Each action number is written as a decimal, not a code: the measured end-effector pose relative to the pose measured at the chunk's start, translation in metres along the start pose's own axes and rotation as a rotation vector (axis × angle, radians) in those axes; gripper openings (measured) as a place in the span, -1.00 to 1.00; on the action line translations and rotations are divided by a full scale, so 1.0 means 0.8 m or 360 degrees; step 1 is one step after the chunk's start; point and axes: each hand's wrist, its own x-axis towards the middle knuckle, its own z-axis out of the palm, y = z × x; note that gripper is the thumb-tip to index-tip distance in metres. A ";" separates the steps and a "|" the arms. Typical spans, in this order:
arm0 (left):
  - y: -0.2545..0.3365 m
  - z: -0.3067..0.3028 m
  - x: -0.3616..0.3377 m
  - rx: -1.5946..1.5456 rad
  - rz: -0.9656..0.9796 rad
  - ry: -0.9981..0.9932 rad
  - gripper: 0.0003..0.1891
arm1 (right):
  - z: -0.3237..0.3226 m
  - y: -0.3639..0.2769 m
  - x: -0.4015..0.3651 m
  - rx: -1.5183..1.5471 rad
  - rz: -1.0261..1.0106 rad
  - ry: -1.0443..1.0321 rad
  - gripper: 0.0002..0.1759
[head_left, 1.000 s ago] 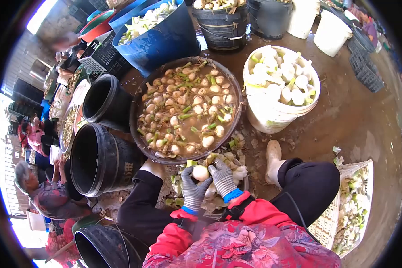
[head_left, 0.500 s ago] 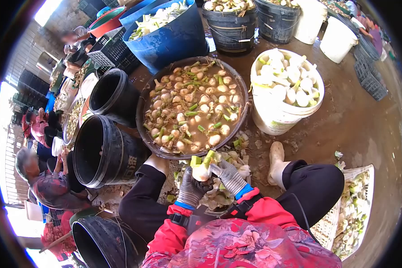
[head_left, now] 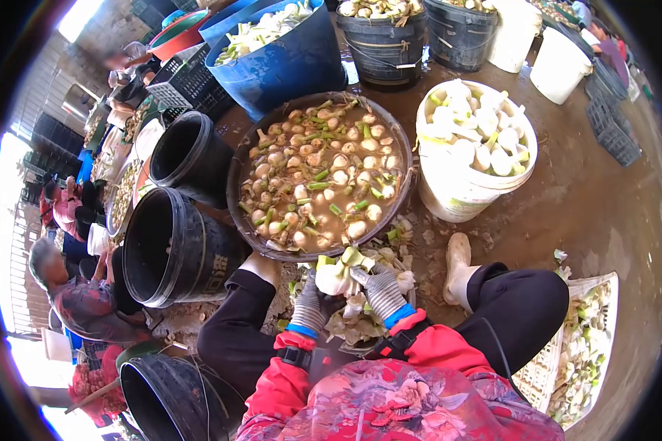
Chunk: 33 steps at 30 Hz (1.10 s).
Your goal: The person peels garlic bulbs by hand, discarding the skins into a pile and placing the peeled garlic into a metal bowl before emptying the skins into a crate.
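Both my hands wear grey striped gloves and meet in front of the large basin. My left hand [head_left: 310,304] grips a white garlic bulb [head_left: 332,281] with a cut green stem, from its left side. On the bulb's right, my right hand [head_left: 380,292] has its fingers closed at the outer layers, where a loose skin flap [head_left: 354,259] folds over near the stem. Beneath the hands lies a heap of peeled skins [head_left: 354,323]. Just beyond, the round basin [head_left: 234,173] holds several garlic bulbs and green stem pieces in muddy water.
A white bucket [head_left: 456,192] full of peeled garlic stands right of the basin. Black buckets [head_left: 191,253] stand on the left, and a blue tub [head_left: 279,70] behind. A white crate [head_left: 607,323] of scraps lies at right. Other people [head_left: 88,305] sit along the left.
The outer skin near the stem has come loose and bends toward the right. My right hand has shifted slightly, and the bulb has turned between my hands.
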 end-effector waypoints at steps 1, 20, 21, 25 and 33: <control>-0.004 0.000 0.001 0.0179 0.0160 0.0222 -0.39 | 0.004 -0.006 0.001 0.0042 -0.0035 0.0025 -0.64; -0.005 0.001 -0.074 0.0330 0.0350 -0.0533 -0.14 | -0.038 0.012 0.014 -0.1784 -0.0306 -0.0129 -0.59; -0.005 -0.005 -0.067 0.0464 0.0452 -0.0390 -0.15 | -0.024 -0.013 -0.001 -0.1652 -0.0295 -0.0168 -0.59; -0.005 -0.017 -0.052 0.1085 0.0705 -0.0162 -0.14 | 0.002 -0.038 -0.032 -0.1138 -0.0423 -0.0287 -0.55; -0.017 -0.031 -0.031 0.1332 0.1025 -0.0093 -0.09 | 0.004 0.004 -0.025 -0.0952 -0.0471 -0.0195 -0.53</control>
